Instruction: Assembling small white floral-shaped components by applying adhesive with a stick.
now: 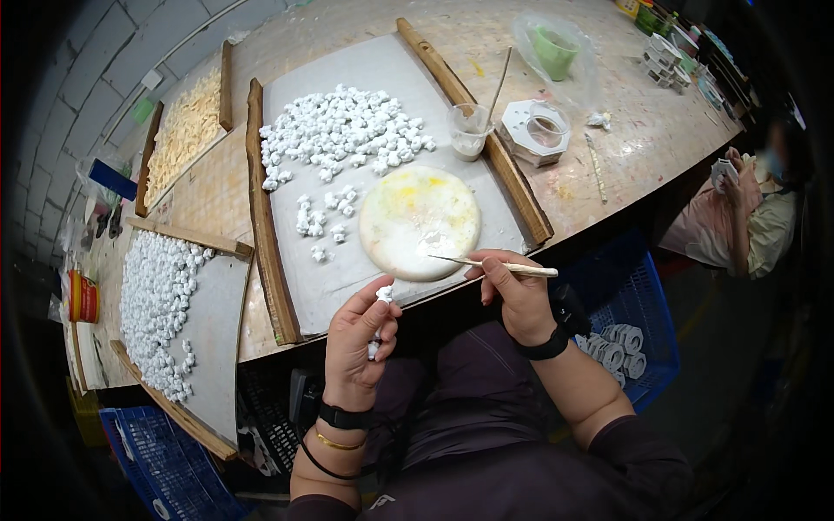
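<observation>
My left hand (356,334) is closed around small white knobbly pieces. One white piece (385,294) pokes up between thumb and forefinger, and another shows lower down by the curled fingers. Between its thumb and fingers, my right hand (514,293) pinches a slim pointed tool (512,268) with a thick pale handle; whether its tip is a brush or a needle I cannot make out. That tip hovers at or touches the near part of a round whitish slab (391,217) with yellow stains and a wet-looking patch. Several loose white pieces (311,219) lie left of the slab.
A heap of white pieces (339,126) covers the board's far part, between wooden rails (265,208). A clear cup (469,130) with a stick stands by the right rail, near an octagonal block (534,130). Blue crates (647,321) sit below. Another person (738,208) works at right.
</observation>
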`<state>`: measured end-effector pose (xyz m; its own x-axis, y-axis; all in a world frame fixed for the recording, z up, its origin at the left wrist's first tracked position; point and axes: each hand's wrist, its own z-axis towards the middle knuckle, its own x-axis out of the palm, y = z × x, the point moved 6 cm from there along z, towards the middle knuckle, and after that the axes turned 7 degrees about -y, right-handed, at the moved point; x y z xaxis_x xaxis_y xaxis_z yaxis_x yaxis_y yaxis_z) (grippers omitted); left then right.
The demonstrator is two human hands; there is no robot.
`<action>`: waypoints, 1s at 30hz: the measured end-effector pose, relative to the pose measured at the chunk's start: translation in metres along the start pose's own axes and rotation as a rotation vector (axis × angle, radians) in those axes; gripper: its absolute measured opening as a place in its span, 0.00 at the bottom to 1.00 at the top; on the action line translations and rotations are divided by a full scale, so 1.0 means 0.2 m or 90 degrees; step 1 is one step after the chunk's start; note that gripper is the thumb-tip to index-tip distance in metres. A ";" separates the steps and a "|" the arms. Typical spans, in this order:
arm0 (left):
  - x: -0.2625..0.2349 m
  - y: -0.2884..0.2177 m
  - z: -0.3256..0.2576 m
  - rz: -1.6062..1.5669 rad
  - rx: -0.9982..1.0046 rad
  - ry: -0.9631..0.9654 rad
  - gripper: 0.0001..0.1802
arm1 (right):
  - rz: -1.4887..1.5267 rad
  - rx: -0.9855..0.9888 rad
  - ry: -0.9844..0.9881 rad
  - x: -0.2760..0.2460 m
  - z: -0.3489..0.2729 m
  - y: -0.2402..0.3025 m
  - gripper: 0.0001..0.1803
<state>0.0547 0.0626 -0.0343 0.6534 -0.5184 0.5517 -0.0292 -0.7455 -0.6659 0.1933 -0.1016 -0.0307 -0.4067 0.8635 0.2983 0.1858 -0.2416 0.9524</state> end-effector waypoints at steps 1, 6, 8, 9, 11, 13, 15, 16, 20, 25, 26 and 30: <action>0.00 0.01 0.00 -0.007 -0.005 0.010 0.20 | 0.035 0.017 0.007 0.00 -0.01 0.00 0.14; 0.02 0.04 0.00 -0.081 -0.054 0.073 0.19 | 0.100 0.028 0.077 0.05 -0.10 0.05 0.15; 0.03 0.05 -0.01 -0.106 -0.074 0.082 0.18 | 0.077 -0.001 0.122 0.08 -0.14 0.07 0.14; 0.03 0.05 -0.01 -0.107 -0.078 0.087 0.19 | 0.063 -0.022 0.139 0.09 -0.16 0.09 0.14; 0.04 0.05 -0.02 -0.114 -0.083 0.094 0.20 | 0.011 -0.064 0.184 0.11 -0.18 0.12 0.13; 0.04 0.05 -0.04 -0.115 -0.089 0.103 0.20 | -0.033 -0.105 0.185 0.12 -0.19 0.15 0.13; 0.05 0.05 -0.05 -0.110 -0.094 0.115 0.21 | -0.070 -0.139 0.189 0.13 -0.19 0.17 0.13; 0.05 0.05 -0.05 -0.101 -0.088 0.107 0.21 | -0.085 -0.153 0.192 0.13 -0.19 0.18 0.13; 0.05 0.04 -0.07 -0.068 -0.062 0.073 0.21 | -0.165 -0.267 0.220 0.16 -0.20 0.23 0.13; 0.04 0.03 -0.07 -0.042 -0.041 0.034 0.18 | -0.184 -0.291 0.226 0.17 -0.20 0.23 0.13; 0.04 0.02 -0.07 -0.032 -0.039 0.030 0.19 | -0.183 -0.293 0.226 0.17 -0.20 0.23 0.13; 0.03 0.02 -0.08 -0.019 -0.032 0.023 0.19 | -0.188 -0.298 0.229 0.18 -0.20 0.23 0.13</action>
<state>0.0469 0.0494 -0.0260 0.6271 -0.5102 0.5886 -0.0486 -0.7798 -0.6241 0.1519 -0.0997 0.0254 -0.6700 0.7403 -0.0552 -0.3553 -0.2544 0.8995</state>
